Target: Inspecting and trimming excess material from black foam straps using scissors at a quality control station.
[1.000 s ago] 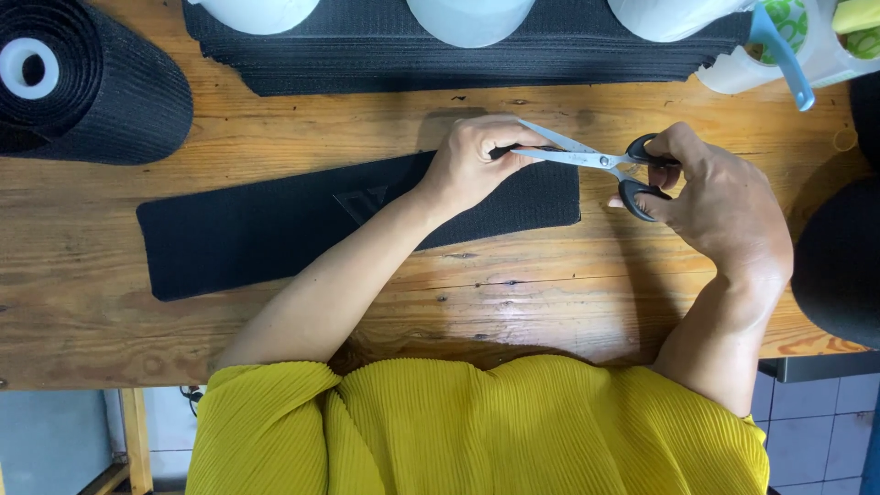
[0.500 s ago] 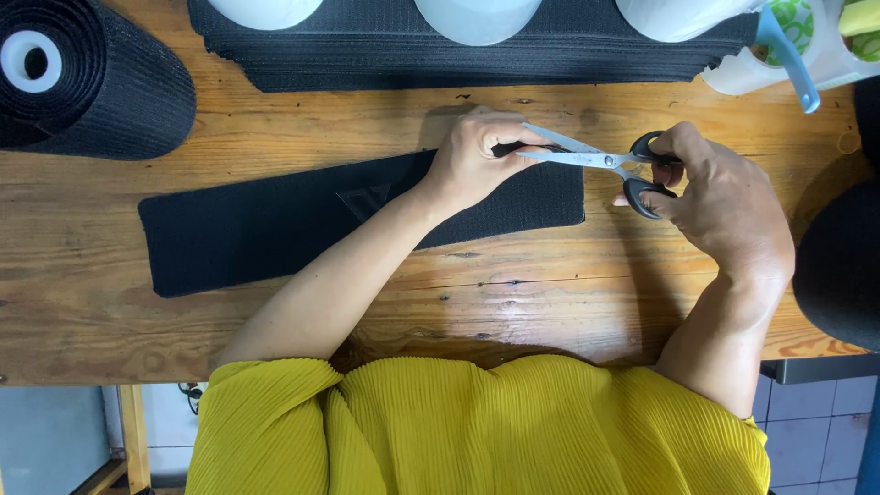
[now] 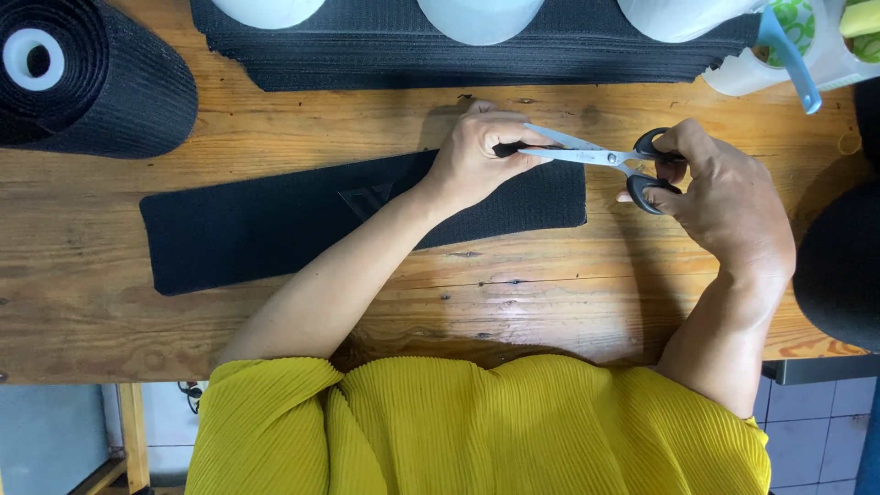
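A long black ribbed fabric strip (image 3: 275,220) lies flat on the wooden table (image 3: 550,293). My left hand (image 3: 477,156) pinches a small black scrap (image 3: 507,148) at the strip's far edge. My right hand (image 3: 724,197) grips black-handled scissors (image 3: 605,158) with its fingers through the loops. The blades are slightly apart and point left at the pinched scrap. A faint triangular mark (image 3: 367,197) shows on the strip beside my left wrist.
A roll of black fabric (image 3: 92,73) sits at the far left. A stack of black strips (image 3: 458,55) lies along the far edge under white rounded objects (image 3: 467,14). A white container with a blue handle (image 3: 788,50) stands far right. A dark rounded object (image 3: 839,266) is at right.
The scissors and both hands have stayed nearly in place. The blades have closed in slightly on the scrap held by my left hand.
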